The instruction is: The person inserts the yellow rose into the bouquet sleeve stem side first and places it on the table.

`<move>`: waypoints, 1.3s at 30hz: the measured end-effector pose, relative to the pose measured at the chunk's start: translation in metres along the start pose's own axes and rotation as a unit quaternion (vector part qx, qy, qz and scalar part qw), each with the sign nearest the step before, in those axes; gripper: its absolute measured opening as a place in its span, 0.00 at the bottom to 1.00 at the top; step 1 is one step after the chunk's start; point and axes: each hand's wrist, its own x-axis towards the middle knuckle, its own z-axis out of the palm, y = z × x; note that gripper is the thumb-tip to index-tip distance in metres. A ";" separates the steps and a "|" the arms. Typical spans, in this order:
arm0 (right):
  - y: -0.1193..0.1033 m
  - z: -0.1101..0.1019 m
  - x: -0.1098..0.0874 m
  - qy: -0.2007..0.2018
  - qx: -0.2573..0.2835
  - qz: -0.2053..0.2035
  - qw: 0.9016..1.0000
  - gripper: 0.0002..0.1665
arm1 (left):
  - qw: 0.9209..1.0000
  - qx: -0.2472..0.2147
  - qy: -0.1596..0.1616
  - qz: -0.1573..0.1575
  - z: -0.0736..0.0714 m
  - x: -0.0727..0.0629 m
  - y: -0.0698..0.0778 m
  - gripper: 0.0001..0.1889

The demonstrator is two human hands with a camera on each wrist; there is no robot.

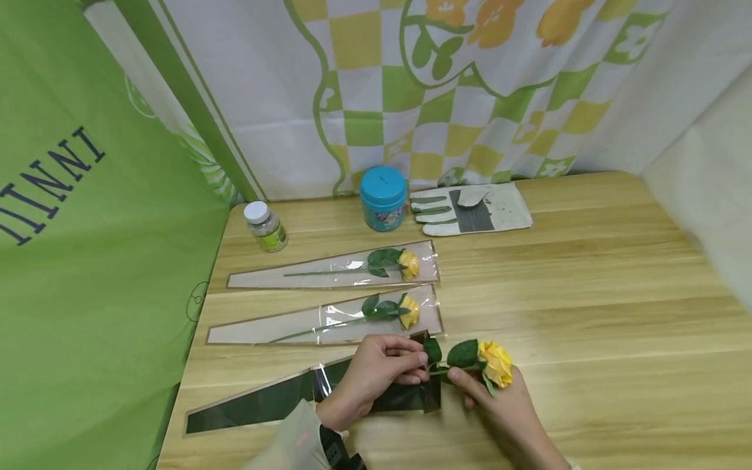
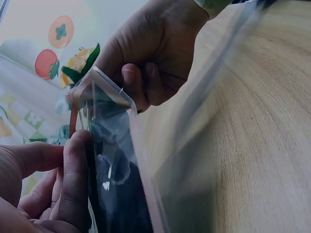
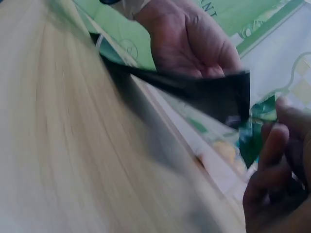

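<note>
A yellow artificial rose (image 1: pixel 495 362) with green leaves lies between my two hands at the table's front. My right hand (image 1: pixel 505 398) pinches its stem just below the flower. My left hand (image 1: pixel 378 365) pinches at the wide end of a black-backed clear flower sleeve (image 1: pixel 264 399), close to the stem. That end is lifted off the wood, as the sleeve (image 3: pixel 204 92) shows in the right wrist view. The stem's lower part is hidden by my left fingers and the sleeve; how far it reaches inside I cannot tell.
Two pale sleeves, the upper sleeve (image 1: pixel 258 279) and the lower sleeve (image 1: pixel 247 334), lie behind, each with a yellow rose inside. Along the table's back stand a white-capped jar (image 1: pixel 267 228) and a blue tub (image 1: pixel 383 199), beside a work glove (image 1: pixel 499 205). A patterned curtain (image 1: pixel 364 98) hangs behind.
</note>
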 end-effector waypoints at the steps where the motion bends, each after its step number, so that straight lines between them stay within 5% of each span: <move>1: 0.001 -0.002 0.000 -0.014 0.005 -0.011 1.000 0.19 | 1.000 -0.001 -0.001 0.000 -0.001 0.000 0.000 0.10; 6: 0.001 -0.017 0.002 -0.072 0.027 -0.058 0.995 0.10 | 1.000 -0.009 -0.003 -0.004 -0.005 0.000 0.002 0.11; 12: -0.007 -0.015 0.009 -0.004 -0.037 -0.004 0.999 0.14 | 1.000 0.009 -0.008 0.000 -0.009 -0.004 0.004 0.10; 19: -0.009 -0.002 0.015 0.047 -0.007 -0.026 0.999 0.12 | 0.998 0.039 -0.019 0.043 -0.004 -0.006 0.008 0.10; 27: -0.005 0.013 0.015 0.040 0.087 -0.042 0.995 0.09 | 0.986 0.140 -0.006 0.088 -0.003 -0.008 0.012 0.07; 39: -0.012 0.009 0.018 0.031 0.077 -0.079 0.993 0.03 | 0.980 0.170 -0.023 0.098 -0.001 -0.007 0.020 0.07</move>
